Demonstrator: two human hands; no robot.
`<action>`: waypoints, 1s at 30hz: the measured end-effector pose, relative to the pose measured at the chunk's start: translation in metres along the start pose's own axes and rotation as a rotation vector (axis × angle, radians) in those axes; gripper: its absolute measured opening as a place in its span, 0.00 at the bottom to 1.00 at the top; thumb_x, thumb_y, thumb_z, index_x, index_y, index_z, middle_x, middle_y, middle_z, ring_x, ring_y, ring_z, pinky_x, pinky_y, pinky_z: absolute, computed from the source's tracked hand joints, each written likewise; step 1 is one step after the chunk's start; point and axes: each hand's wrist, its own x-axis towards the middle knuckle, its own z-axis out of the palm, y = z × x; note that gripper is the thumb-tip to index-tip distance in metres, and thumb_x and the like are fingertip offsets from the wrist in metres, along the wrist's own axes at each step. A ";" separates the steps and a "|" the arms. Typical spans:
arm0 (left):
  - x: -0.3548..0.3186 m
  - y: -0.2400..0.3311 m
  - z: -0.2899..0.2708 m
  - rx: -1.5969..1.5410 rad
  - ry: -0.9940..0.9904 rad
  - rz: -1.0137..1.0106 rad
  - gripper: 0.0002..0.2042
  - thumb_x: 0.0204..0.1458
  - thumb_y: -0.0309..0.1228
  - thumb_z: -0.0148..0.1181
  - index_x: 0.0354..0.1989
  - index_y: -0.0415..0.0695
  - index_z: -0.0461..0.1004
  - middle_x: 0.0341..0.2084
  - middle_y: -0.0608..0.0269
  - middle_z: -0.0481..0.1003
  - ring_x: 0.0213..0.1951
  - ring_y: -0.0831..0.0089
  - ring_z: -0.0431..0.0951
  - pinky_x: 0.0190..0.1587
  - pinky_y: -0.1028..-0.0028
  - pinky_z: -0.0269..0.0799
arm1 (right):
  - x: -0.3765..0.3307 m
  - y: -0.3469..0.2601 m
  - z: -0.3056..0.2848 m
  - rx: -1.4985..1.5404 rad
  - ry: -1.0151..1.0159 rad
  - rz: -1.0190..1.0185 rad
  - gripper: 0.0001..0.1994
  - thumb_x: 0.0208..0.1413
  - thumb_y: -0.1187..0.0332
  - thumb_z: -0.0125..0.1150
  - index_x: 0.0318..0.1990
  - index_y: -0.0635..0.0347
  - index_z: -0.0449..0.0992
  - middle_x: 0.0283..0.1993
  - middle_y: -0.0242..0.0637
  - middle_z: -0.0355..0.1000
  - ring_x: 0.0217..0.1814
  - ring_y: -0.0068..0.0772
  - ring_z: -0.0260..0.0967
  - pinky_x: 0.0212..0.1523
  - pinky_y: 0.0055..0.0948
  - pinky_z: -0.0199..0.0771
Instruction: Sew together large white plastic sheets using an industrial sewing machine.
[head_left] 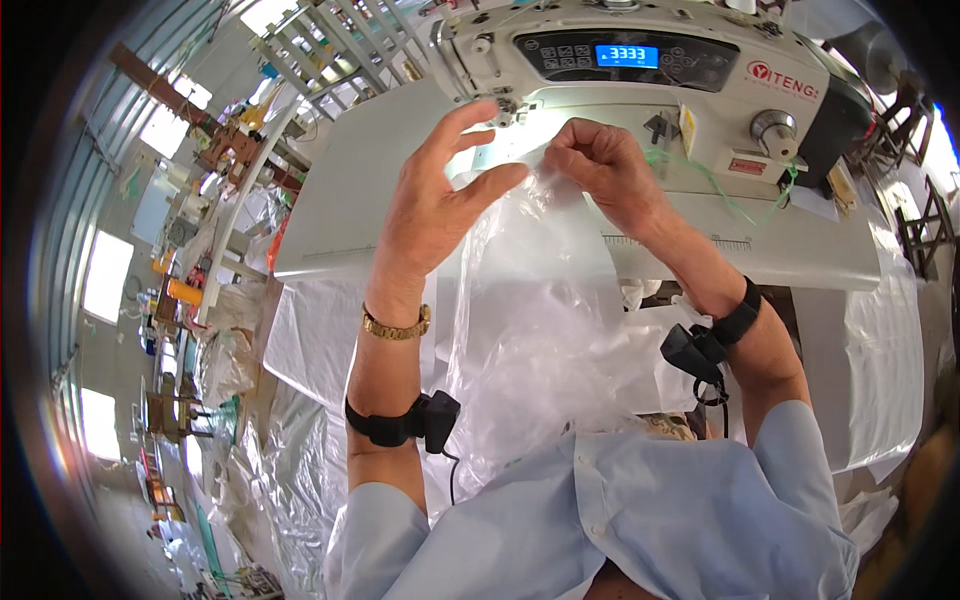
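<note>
While the R hand (610, 175) seems to pinch the far end of the clear plastic film (540, 265), the L hand (430, 195) is wide open just left of it, contact unclear, nr the sewing machine (640, 88). Film runs mid-table (345, 225) & over the near edge. Best approach, I'd say: hold the edge taut w/ both hands, smooth creases, support hanging wt, fingertips clear of the needle area (506, 112).

The sewing machine (690, 92) stands on the bench's (345, 215) far side, handwheel (775, 134) at right. A plastic sheet (540, 300) extends from the right hand (605, 175) over the bench's near edge. A rack (345, 48) stands behind the bench, far left.
</note>
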 end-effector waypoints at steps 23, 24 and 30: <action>0.015 -0.032 -0.015 -0.091 -0.013 -0.102 0.13 0.53 0.35 0.67 0.23 0.39 0.77 0.14 0.79 0.64 0.20 0.88 0.57 0.23 0.82 0.51 | -0.058 0.012 0.033 -0.645 0.123 0.066 0.14 0.52 0.62 0.69 0.32 0.62 0.71 0.22 0.33 0.70 0.22 0.28 0.66 0.27 0.27 0.67; 0.016 -0.032 -0.015 -0.091 -0.014 -0.101 0.13 0.53 0.35 0.67 0.23 0.39 0.77 0.14 0.79 0.64 0.20 0.88 0.57 0.23 0.82 0.51 | -0.058 0.020 0.029 -0.514 0.110 0.201 0.13 0.53 0.64 0.68 0.32 0.62 0.70 0.22 0.31 0.69 0.21 0.26 0.63 0.27 0.26 0.66; 0.016 -0.032 -0.029 0.004 0.042 -0.078 0.13 0.54 0.35 0.66 0.24 0.39 0.77 0.15 0.79 0.65 0.21 0.88 0.59 0.24 0.83 0.54 | -0.062 0.014 0.026 0.304 0.079 0.099 0.08 0.56 0.71 0.64 0.33 0.61 0.69 0.24 0.27 0.69 0.24 0.17 0.63 0.27 0.21 0.64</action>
